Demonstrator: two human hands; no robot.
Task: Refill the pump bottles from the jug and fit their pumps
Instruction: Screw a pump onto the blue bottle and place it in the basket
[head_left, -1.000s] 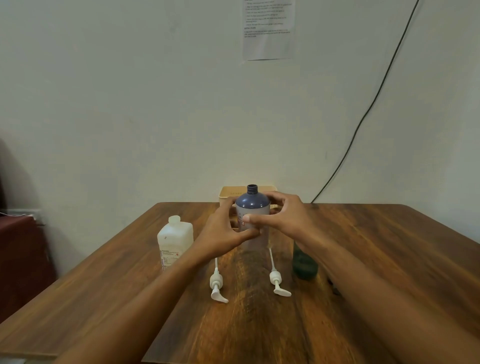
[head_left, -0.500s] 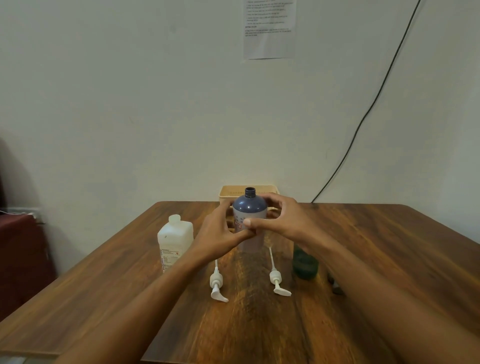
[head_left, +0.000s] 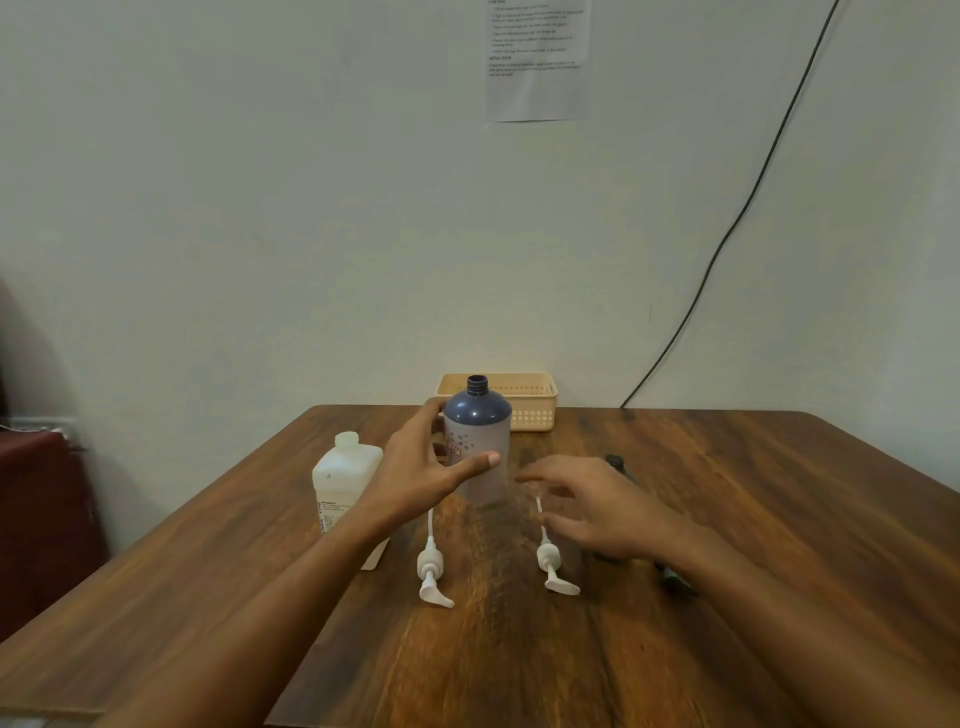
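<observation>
My left hand (head_left: 421, 467) grips the upright bottle (head_left: 478, 441); my right hand (head_left: 592, 512), open and empty, hovers nearest the right pump (head_left: 550, 558), lying lengthwise.

Bare table (head_left: 519, 654) (near edge), pumps (head_left: 550, 564) beyond

On the table (head_left: 727, 519) a bottle (head_left: 478, 441) stands upright at the middle, with a basket (head_left: 530, 400) behind it against the wall. A jug (head_left: 343, 483) stands to the bottle's left. Two pumps lie in front of the bottle: one pump (head_left: 432, 571) to the left, the other pump (head_left: 551, 564) to the right.
</observation>
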